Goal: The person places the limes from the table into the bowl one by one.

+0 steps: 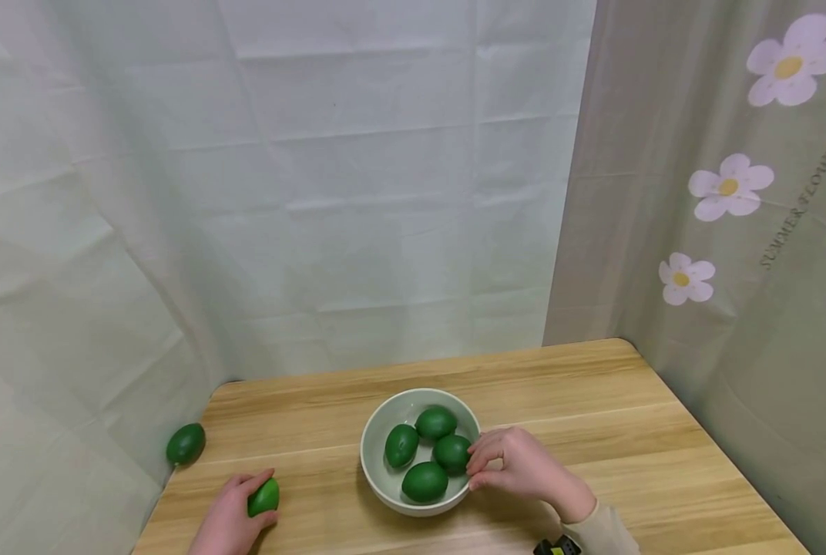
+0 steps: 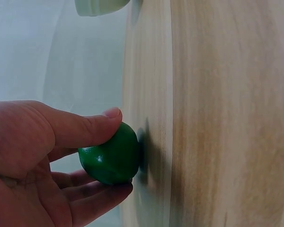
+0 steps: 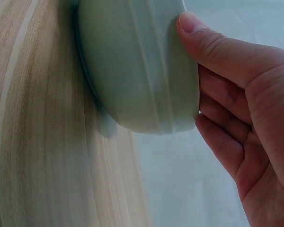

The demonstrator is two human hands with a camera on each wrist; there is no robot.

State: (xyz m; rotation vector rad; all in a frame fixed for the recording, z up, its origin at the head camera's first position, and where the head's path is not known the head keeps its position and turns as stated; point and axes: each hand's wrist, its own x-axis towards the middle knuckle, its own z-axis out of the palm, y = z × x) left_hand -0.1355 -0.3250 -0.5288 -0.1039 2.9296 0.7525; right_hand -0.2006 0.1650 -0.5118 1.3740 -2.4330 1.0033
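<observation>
My left hand holds a glossy green lime low over the left part of the table. In the left wrist view, the thumb lies on one side of this lime and the fingers on the other. A pale green bowl stands mid-table with several darker-looking limes inside. At its right rim is my right hand, pinching the edge beside the nearest lime. The right wrist view shows the thumb on the bowl's rim; some fingertips are hidden behind it.
Another lime lies at the table's left edge, close to the hanging cloth. The wooden table has pale curtains behind and at both sides. A dark device sits at the right wrist.
</observation>
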